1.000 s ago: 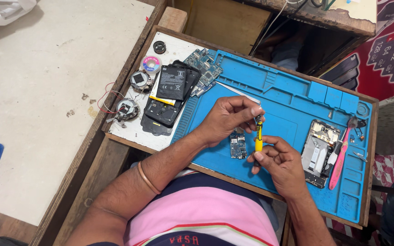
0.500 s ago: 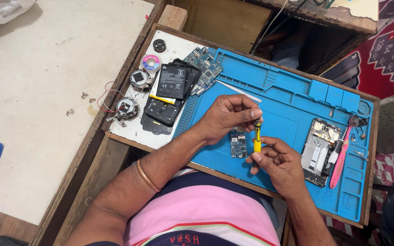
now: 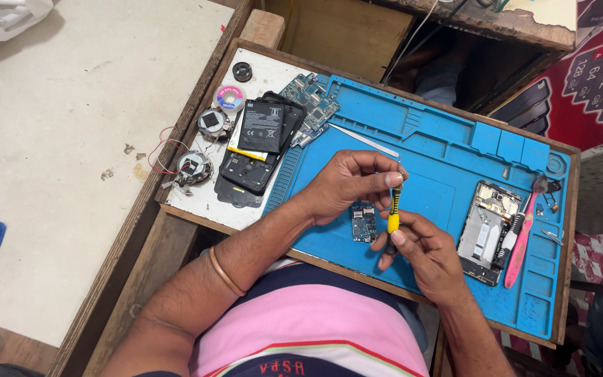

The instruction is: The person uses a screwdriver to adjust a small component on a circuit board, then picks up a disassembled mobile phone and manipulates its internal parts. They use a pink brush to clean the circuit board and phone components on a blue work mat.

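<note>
Presently the right hand (image 3: 423, 255) pinches the yellow screwdriver (image 3: 393, 209) low on its handle, while the left hand (image 3: 347, 183) closes fingertips on its upper end. Position unchanged from half a second earlier: upright, just right of the small circuit board (image 3: 364, 222), on the blue mat (image 3: 441, 174).

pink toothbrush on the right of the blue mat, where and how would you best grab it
Probably by the bare lower handle of the pink toothbrush, coming from its right side. It lies flat and lengthwise on the blue mat, head end up near the mat's small compartments. An opened phone frame and a dark tool crowd its left edge, so the right side looks freer. Both hands are busy at the yellow screwdriver.
</note>
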